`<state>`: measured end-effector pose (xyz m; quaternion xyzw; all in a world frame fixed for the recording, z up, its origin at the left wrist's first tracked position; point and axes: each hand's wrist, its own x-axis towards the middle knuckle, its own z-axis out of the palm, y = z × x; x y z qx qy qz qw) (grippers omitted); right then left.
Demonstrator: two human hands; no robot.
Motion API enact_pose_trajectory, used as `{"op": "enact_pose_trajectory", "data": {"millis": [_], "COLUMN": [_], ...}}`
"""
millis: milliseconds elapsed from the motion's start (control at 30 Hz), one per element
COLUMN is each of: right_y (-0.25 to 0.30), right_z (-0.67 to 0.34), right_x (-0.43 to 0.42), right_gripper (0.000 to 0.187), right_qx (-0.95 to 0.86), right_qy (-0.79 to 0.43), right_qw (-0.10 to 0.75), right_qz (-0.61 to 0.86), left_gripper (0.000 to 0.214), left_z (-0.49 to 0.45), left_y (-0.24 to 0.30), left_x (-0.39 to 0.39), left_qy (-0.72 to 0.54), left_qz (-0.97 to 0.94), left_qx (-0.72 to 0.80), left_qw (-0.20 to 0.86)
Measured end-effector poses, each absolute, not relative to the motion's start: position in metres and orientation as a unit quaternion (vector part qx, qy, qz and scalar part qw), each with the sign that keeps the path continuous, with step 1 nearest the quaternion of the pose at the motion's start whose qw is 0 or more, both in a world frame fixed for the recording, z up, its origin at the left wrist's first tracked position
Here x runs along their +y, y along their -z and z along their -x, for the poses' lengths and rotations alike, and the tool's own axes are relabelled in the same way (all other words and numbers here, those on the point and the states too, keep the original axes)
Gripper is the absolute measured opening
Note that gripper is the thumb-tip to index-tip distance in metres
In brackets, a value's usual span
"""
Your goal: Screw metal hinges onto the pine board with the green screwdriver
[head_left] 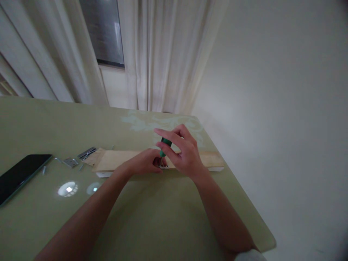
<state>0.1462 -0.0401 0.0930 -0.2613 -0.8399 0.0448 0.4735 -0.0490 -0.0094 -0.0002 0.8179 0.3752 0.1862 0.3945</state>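
Note:
A long pale wooden board (119,159) lies flat on the green glass table (163,210). My right hand (182,152) grips a green-handled screwdriver (164,145) held upright over the board's front edge, index finger stretched out. My left hand (146,163) is closed around a small metal fitting (163,167) at the screwdriver's tip, pressing it to the board. The tip itself is hidden between my fingers.
Left of the board lie a metal hinge (71,162), another metal fitting (87,153) and a few loose screws (44,169). A dark phone (20,174) rests at the table's left. Curtains (163,54) and a window hang behind; the table's right edge meets a pale wall.

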Motion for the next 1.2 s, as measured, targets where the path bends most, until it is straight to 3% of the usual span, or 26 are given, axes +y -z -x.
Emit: {"op": "enact_pose_trajectory", "data": {"millis": [200,333,500,700,833,967,1200], "right_y": [-0.0977,-0.0946,-0.095,-0.0969,-0.0977,-0.0952,-0.0994], "right_z": [-0.1515,-0.1506,-0.1504,-0.1491,-0.1486,-0.1484,-0.1539], "right_x": [-0.0414,-0.0386,-0.0387,-0.0414,-0.0422,-0.0391,-0.0413], "right_gripper": [0.043,0.029,0.044,0.034,0.047,0.033,0.044], "right_qx": [-0.868,-0.834,-0.872,-0.862,-0.883,-0.861,-0.876], "right_qy": [-0.086,-0.006,-0.066,0.001,-0.083,-0.027,-0.091], "right_qw": [0.428,0.473,0.427,0.435,0.405,0.431,0.411], "right_qz": [0.235,0.283,0.232,0.261,0.224,0.269,0.236], "left_gripper": [0.016,0.017,0.016,0.013,0.01,0.008,0.015], "left_z": [0.0493,0.0498,0.0487,0.0466,0.0467,0.047,0.049], "left_y": [-0.0015,0.0004,-0.001,-0.0068,-0.0067,-0.0056,-0.0022], "left_x": [-0.0111,-0.0094,-0.0101,-0.0148,-0.0138,-0.0118,-0.0102], "left_qy": [-0.188,-0.191,-0.184,-0.191,-0.195,-0.186,-0.185], "left_qz": [-0.813,-0.814,-0.809,-0.803,-0.807,-0.812,-0.809], "left_qx": [0.38,0.39,0.387,0.392,0.385,0.389,0.384], "left_qw": [0.399,0.385,0.402,0.406,0.403,0.393,0.404]}}
